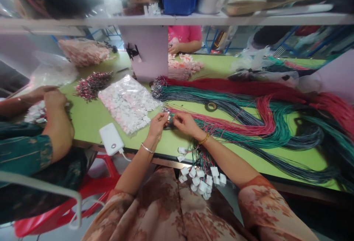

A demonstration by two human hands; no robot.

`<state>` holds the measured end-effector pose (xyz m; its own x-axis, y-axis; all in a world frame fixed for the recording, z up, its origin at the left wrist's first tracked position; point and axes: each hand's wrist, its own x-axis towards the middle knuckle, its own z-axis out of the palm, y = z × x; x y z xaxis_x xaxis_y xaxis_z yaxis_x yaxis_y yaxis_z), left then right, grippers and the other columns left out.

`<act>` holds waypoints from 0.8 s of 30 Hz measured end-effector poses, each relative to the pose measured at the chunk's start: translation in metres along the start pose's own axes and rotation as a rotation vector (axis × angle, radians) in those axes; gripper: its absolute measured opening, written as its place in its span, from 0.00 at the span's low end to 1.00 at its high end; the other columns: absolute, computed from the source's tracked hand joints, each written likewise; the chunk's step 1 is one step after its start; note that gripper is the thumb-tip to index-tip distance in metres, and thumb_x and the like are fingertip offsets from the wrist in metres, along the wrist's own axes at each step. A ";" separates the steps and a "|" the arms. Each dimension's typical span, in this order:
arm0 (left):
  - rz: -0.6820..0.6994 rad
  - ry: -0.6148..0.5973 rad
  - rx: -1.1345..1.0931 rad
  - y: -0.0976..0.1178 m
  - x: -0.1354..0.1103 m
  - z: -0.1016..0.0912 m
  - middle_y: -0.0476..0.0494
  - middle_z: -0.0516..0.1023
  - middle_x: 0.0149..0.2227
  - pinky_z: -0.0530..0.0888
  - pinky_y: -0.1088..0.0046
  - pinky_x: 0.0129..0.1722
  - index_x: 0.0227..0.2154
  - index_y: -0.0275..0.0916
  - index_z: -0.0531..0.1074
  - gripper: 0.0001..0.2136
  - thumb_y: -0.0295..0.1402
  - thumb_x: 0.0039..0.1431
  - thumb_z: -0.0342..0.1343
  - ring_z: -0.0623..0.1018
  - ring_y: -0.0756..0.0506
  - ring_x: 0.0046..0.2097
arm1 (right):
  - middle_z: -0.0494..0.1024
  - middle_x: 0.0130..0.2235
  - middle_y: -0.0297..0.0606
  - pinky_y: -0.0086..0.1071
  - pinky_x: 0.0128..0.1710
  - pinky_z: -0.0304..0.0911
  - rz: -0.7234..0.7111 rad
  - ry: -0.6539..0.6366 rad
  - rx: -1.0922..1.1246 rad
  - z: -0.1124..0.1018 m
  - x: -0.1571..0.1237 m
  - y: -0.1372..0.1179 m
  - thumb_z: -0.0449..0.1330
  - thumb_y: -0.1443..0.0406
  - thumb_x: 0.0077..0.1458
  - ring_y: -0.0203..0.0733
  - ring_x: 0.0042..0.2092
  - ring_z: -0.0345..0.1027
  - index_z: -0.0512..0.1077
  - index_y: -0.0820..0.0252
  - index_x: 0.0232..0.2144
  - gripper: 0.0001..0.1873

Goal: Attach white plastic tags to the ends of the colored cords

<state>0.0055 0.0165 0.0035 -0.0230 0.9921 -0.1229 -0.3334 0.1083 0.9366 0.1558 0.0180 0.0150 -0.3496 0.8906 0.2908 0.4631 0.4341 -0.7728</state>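
Observation:
Near the table's front edge, my left hand (159, 124) pinches a small white connector (168, 116). Beside it on the right, my right hand (184, 123) has its fingers pressed together at thin wires close to the connector; what exactly lies between them is too small to make out. Long bundles of red wires (226, 123) and green wires (235, 139) run rightward from behind my hands. Below my right wrist, several wired white connectors (203, 185) hang over the table edge. A clear bag of white connectors (128, 104) lies to the left of my hands.
A white power bank (111, 138) with a cable sits at the front edge. A roll of black tape (211, 106) lies among the wires. At left, a co-worker's hands (52, 97) are over more connectors. Another person (185, 38) sits across. A shelf (177, 20) spans above.

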 end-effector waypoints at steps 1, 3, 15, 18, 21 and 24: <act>0.005 -0.006 0.011 0.000 -0.001 0.000 0.51 0.73 0.22 0.63 0.79 0.24 0.30 0.34 0.75 0.16 0.38 0.39 0.69 0.68 0.55 0.24 | 0.65 0.21 0.30 0.27 0.25 0.45 0.005 0.000 -0.026 0.000 -0.001 0.000 0.53 0.62 0.54 0.32 0.23 0.52 0.65 0.61 0.21 0.12; 0.004 -0.029 0.052 0.000 -0.002 -0.001 0.50 0.73 0.21 0.63 0.79 0.24 0.28 0.34 0.75 0.15 0.38 0.39 0.69 0.68 0.55 0.23 | 0.64 0.20 0.30 0.27 0.25 0.45 0.020 -0.013 -0.062 0.000 -0.001 0.000 0.53 0.62 0.53 0.31 0.23 0.51 0.64 0.61 0.20 0.12; -0.070 0.076 0.229 0.009 0.008 -0.023 0.47 0.74 0.21 0.58 0.80 0.18 0.23 0.34 0.76 0.07 0.33 0.41 0.63 0.67 0.55 0.20 | 0.75 0.38 0.41 0.30 0.34 0.52 0.105 -0.219 -0.629 -0.025 0.029 0.030 0.54 0.65 0.58 0.40 0.37 0.65 0.73 0.61 0.34 0.09; -0.057 0.058 0.198 0.009 0.008 -0.022 0.47 0.75 0.22 0.59 0.80 0.19 0.24 0.34 0.76 0.08 0.34 0.41 0.63 0.67 0.55 0.21 | 0.75 0.39 0.43 0.31 0.35 0.52 0.065 -0.246 -0.692 -0.025 0.028 0.031 0.48 0.63 0.63 0.41 0.39 0.66 0.73 0.60 0.37 0.14; -0.050 0.040 0.134 0.010 0.007 -0.020 0.47 0.76 0.24 0.61 0.80 0.21 0.26 0.34 0.76 0.09 0.34 0.42 0.64 0.69 0.55 0.23 | 0.75 0.41 0.45 0.32 0.36 0.52 0.077 -0.234 -0.733 -0.029 0.027 0.035 0.45 0.62 0.65 0.42 0.40 0.67 0.72 0.61 0.40 0.16; -0.061 0.015 0.086 0.011 0.006 -0.018 0.47 0.76 0.25 0.63 0.80 0.22 0.27 0.34 0.77 0.09 0.34 0.42 0.65 0.69 0.55 0.23 | 0.76 0.43 0.45 0.32 0.36 0.52 0.072 -0.237 -0.746 -0.031 0.026 0.036 0.46 0.61 0.65 0.44 0.40 0.67 0.70 0.62 0.42 0.15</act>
<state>-0.0149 0.0221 0.0075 -0.0191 0.9826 -0.1849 -0.2529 0.1742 0.9517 0.1889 0.0610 0.0128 -0.4233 0.9039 0.0617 0.8865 0.4273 -0.1778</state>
